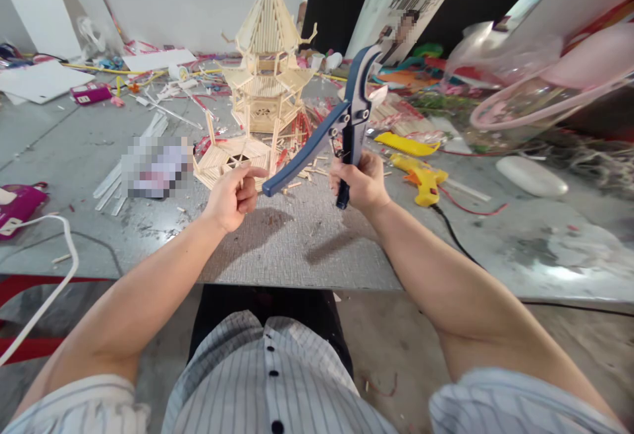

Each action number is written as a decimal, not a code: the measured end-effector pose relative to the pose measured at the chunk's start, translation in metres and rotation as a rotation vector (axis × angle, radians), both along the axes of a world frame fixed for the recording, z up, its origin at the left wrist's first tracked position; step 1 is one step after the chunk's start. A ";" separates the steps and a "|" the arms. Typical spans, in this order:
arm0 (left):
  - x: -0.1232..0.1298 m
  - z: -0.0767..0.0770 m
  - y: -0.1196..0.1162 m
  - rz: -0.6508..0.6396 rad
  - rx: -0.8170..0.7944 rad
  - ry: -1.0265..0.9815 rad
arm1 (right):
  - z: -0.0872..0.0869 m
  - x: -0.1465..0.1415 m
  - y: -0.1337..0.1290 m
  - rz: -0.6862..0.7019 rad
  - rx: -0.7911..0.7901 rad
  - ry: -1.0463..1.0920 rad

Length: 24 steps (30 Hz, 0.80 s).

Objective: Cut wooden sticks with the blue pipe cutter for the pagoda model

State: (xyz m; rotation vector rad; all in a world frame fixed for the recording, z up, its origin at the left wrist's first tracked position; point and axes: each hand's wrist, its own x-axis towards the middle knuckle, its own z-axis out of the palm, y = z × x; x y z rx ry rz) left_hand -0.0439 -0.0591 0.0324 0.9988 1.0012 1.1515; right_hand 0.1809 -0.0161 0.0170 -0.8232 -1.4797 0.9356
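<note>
My right hand point(364, 180) is wrapped around one grip of blue-handled cutting shears point(352, 113), held upright above the table with the head up. Their other handle swings out wide to the left, its end near my left hand point(232, 197). That hand has its index finger stretched forward and the other fingers curled in; whether a small piece sits in them I cannot make out. Just behind it lies a flat stick-built base point(232, 152) with a few upright posts. Beyond that stands a tiered pagoda model point(267, 84) of thin wooden sticks.
On the right lie a yellow glue gun point(421, 180) with a black cord, a yellow serrated piece point(407, 144) and a white oval object point(532, 176). Clear strips point(111, 186) and a partly blurred phone-like item point(161, 170) are at left. Stick scraps litter the table point(307, 249).
</note>
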 end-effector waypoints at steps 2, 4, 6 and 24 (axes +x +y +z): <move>-0.001 -0.003 -0.001 -0.015 0.140 0.085 | 0.002 0.002 0.001 -0.064 -0.005 -0.071; -0.001 -0.006 -0.004 -0.026 0.319 0.233 | 0.003 0.001 0.001 -0.073 -0.008 -0.130; 0.000 -0.007 -0.009 -0.017 0.458 0.435 | 0.004 0.000 0.000 -0.031 0.001 -0.165; 0.006 0.004 -0.026 -0.034 0.497 0.641 | 0.037 0.006 0.001 0.348 -0.121 -0.246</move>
